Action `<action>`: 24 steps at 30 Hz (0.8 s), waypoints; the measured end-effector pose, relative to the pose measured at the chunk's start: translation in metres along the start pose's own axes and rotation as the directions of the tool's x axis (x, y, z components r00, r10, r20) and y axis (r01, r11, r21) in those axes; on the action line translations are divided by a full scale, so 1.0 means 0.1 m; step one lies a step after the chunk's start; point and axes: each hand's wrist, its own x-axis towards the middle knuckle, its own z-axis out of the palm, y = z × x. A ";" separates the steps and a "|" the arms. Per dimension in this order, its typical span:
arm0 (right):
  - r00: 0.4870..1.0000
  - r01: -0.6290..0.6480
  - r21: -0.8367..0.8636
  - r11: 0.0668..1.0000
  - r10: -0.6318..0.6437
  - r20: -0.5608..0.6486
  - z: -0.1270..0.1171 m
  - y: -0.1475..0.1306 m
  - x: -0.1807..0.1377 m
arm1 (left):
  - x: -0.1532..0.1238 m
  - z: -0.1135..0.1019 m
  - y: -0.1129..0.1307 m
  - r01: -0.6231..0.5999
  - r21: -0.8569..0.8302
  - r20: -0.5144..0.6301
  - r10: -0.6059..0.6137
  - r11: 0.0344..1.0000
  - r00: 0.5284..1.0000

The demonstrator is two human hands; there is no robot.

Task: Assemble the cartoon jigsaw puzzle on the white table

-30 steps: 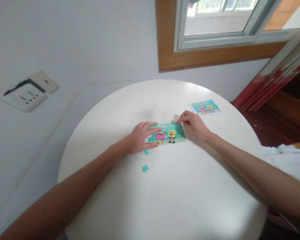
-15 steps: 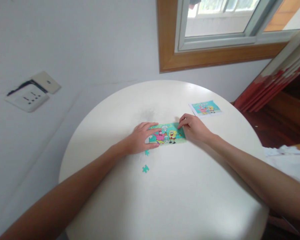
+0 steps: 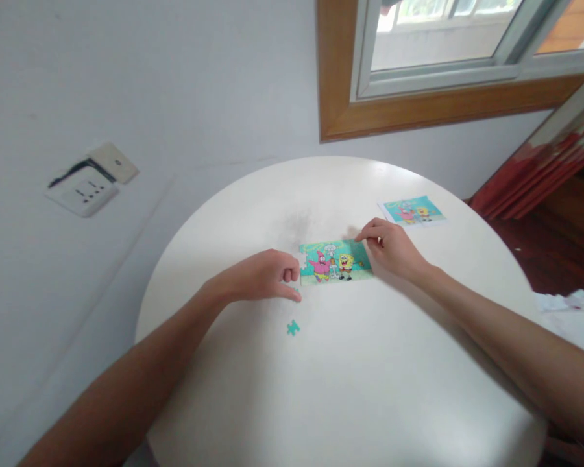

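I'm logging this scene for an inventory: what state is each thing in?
Puzzle: mostly joined, flat, notched at its left edge
Loose puzzle piece: flat on the table, apart from the puzzle
Printed picture: lying face up
Left hand: fingers curled, thumb apart
Right hand: fingers bent, at the puzzle's upper right corner
Wall socket: nothing plugged in
Curtain: gathered to one side

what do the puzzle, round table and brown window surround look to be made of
The puzzle: probably printed cardboard, going by its thin, flat look and notched left edge. The round table: smooth, white, semi-gloss with soft glare; laminate or painted wood, unclear which. The brown window surround: likely varnished wood, from its warm tone.
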 end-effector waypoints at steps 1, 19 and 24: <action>1.000 -0.003 0.000 1.000 0.003 0.001 0.00 -0.01 0.00 | -0.01 0.01 0.01 0.024 0.005 0.010 -0.024 1.000 1.000; 1.000 -0.006 0.037 0.999 0.006 0.012 0.06 0.01 -0.01 | 0.04 0.07 -0.03 0.018 -0.207 -0.141 -0.048 0.978 0.989; 1.000 0.001 0.029 1.000 -0.002 0.017 0.05 -0.01 -0.01 | 0.25 0.15 -0.16 -0.016 -0.453 -0.382 -0.178 0.891 0.907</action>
